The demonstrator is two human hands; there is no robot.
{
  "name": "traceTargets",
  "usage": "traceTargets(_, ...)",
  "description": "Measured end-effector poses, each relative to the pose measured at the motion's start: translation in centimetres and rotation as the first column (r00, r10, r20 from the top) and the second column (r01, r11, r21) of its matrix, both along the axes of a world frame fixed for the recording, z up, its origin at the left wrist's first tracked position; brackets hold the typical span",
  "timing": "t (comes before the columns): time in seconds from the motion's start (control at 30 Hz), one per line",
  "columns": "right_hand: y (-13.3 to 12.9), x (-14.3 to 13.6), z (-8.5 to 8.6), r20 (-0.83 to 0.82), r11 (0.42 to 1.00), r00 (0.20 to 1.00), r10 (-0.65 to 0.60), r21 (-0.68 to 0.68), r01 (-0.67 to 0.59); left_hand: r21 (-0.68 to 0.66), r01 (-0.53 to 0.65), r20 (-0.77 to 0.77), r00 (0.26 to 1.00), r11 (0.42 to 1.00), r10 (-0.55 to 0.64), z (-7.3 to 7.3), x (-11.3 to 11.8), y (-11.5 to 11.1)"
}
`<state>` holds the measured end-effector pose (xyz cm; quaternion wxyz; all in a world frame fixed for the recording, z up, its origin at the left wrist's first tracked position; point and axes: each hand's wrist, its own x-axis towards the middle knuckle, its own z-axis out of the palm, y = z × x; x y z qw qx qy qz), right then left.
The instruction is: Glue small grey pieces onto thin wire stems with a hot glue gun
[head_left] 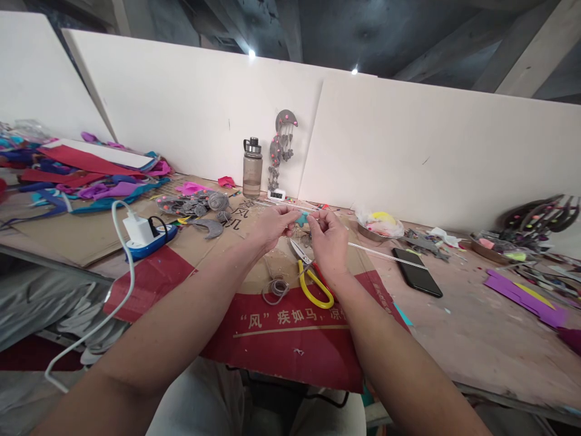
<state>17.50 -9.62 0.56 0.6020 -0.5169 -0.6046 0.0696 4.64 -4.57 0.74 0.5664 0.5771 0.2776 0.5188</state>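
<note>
Between my two hands is a small teal piece (301,219), felt-like and perhaps star-shaped. My left hand (278,225) pinches its left side, and my right hand (327,236) pinches it from the right. Fingers hide part of its outline. Just below lie scissors (313,290) with yellow and red handles, blades partly spread, on a red and brown cardboard sheet (290,351). Left of the scissors rests a small coil of grey cord (276,290). A grey felt crescent (207,227) sits farther left.
A water bottle (252,169) and a grey hanging ornament (282,145) stand by the white board. At right are a black phone (416,272) and a bowl (379,229). A blue power strip (152,242) with a white cable and heaped coloured felt (91,169) occupy the left.
</note>
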Motion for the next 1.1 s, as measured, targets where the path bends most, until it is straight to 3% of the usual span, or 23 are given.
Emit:
traceTargets(0.57, 0.0, 0.6, 0.2, -0.020, 0.997, 0.998, 0.062, -0.054, -0.063, 0.134, 0.007, -0.160, 0.987, 0.991, 0.014, -0.1, -0.3, 0.2)
traceTargets(0.87, 0.1, 0.8, 0.6, -0.106, 0.949, 0.961, 0.254, -0.165, -0.269, 0.157, 0.047, -0.259, 0.966, 0.987, -0.005, 0.6, -1.1, 0.1)
traceTargets(1.1, 0.6, 1.2, 0.4, -0.170, 0.915, 0.940, 0.295, -0.233, -0.329, 0.083, 0.097, -0.262, 0.962, 0.992, -0.072, 0.6, -1.5, 0.5)
